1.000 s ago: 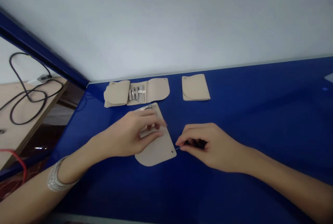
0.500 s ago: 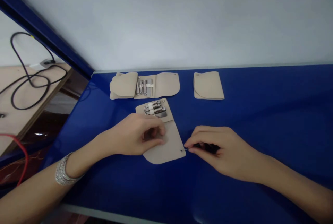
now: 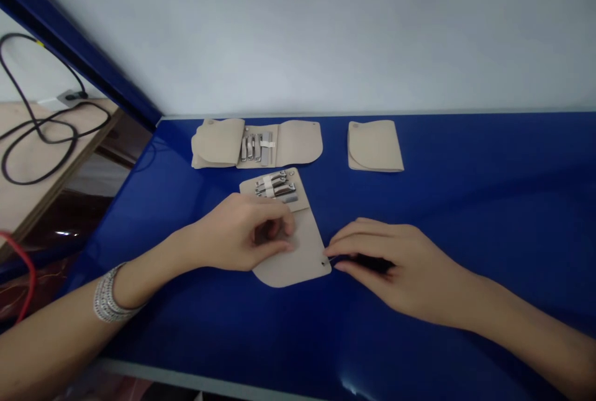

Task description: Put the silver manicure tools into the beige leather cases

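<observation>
Left hand (image 3: 246,233) is resting half-curled on beige manicure case (image 3: 302,258), grip unclear, below strapped nail clippers (image 3: 274,185); right hand (image 3: 400,264) is pinching dark pin tool (image 3: 372,262) at corner hole (image 3: 323,263).

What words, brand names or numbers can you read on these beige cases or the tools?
None can be read. The open beige case, the nail clippers strapped to it, the case behind it, the folded case and the black tool handle in the right hand show no legible text; any marks on the steel tools are too small to tell.
</observation>
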Motion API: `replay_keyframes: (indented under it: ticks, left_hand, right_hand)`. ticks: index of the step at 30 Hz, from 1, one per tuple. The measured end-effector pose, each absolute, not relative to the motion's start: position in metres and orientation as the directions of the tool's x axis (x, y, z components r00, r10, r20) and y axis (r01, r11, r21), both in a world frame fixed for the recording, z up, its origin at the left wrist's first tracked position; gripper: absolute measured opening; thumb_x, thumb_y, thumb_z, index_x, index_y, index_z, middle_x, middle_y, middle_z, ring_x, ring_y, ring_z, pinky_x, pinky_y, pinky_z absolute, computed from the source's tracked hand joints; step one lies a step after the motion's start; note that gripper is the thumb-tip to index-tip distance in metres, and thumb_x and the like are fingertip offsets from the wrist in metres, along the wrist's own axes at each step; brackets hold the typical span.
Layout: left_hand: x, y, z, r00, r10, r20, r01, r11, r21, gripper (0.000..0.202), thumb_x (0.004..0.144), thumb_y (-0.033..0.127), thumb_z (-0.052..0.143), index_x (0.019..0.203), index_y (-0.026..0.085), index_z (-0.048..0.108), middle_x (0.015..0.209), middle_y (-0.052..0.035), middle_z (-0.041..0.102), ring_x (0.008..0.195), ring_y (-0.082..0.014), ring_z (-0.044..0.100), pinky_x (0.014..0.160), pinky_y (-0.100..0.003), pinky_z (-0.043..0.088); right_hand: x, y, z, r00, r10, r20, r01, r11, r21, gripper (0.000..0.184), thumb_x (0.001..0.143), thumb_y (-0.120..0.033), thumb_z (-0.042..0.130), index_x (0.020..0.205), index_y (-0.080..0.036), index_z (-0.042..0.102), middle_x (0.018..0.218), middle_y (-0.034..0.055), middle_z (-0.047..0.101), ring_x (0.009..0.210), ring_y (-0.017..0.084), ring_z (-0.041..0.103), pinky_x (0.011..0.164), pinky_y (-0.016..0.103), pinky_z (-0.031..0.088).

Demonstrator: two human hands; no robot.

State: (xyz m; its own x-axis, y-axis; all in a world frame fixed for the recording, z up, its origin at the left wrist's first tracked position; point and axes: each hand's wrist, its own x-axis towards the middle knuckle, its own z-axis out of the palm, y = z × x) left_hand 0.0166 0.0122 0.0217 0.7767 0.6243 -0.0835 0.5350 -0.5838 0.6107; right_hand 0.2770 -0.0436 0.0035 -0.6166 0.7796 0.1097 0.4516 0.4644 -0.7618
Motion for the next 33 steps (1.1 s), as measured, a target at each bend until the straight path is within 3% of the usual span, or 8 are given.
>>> replay_keyframes:
  ticks: [9,12,16,20,33]
  left_hand:
    - [0.016,0.012,0.022,0.778,0.622,-0.087,0.525,-0.57,0.632,0.013,0.085,0.03,0.065,0.088,0.018,0.064,0.069,0.003,0.06,0.056,-0.0055,0.053,0.054,-0.015,0.041]
    - [0.014,0.012,0.022,0.776,0.625,-0.082,0.524,-0.568,0.635,0.015,0.085,0.032,0.065,0.088,0.017,0.064,0.069,0.0026,0.061,0.057,-0.0057,0.054,0.054,-0.015,0.042]
    - [0.014,0.012,0.02,0.772,0.631,-0.077,0.525,-0.565,0.636,0.016,0.085,0.033,0.066,0.088,0.017,0.065,0.069,0.0026,0.061,0.058,-0.0058,0.055,0.055,-0.015,0.042]
    - [0.015,0.013,0.019,0.769,0.634,-0.083,0.527,-0.555,0.644,0.017,0.084,0.034,0.066,0.089,0.017,0.066,0.069,0.0025,0.061,0.058,-0.0056,0.055,0.055,-0.015,0.043]
    - [0.014,0.012,0.02,0.77,0.634,-0.074,0.515,-0.548,0.659,0.019,0.084,0.035,0.067,0.088,0.016,0.066,0.07,0.001,0.063,0.059,-0.0069,0.056,0.055,-0.016,0.044]
  right_hand:
    - [0.295,-0.042,0.015,-0.623,0.766,0.158,0.53,0.562,-0.635,0.023,0.088,-0.016,0.059,0.106,-0.025,0.07,0.112,0.0011,0.073,0.099,0.016,0.068,0.096,0.03,0.051]
    - [0.306,-0.036,0.021,-0.6,0.788,0.139,0.563,0.539,-0.627,0.019,0.086,-0.021,0.062,0.103,-0.025,0.071,0.109,0.0028,0.072,0.095,0.018,0.068,0.085,0.028,0.054]
    - [0.317,-0.026,0.024,-0.576,0.817,-0.025,0.644,0.435,-0.629,0.017,0.086,-0.031,0.063,0.1,-0.025,0.07,0.103,0.005,0.069,0.083,0.018,0.067,0.068,0.028,0.054]
    - [0.315,-0.023,0.019,-0.583,0.802,-0.133,0.675,0.387,-0.629,0.018,0.089,-0.036,0.059,0.099,-0.025,0.069,0.099,0.006,0.067,0.081,0.019,0.063,0.067,0.03,0.051]
    - [0.307,-0.028,0.015,-0.627,0.777,-0.051,0.656,0.492,-0.572,0.012,0.089,-0.024,0.056,0.085,-0.023,0.067,0.087,0.0042,0.065,0.077,0.018,0.059,0.071,0.032,0.046]
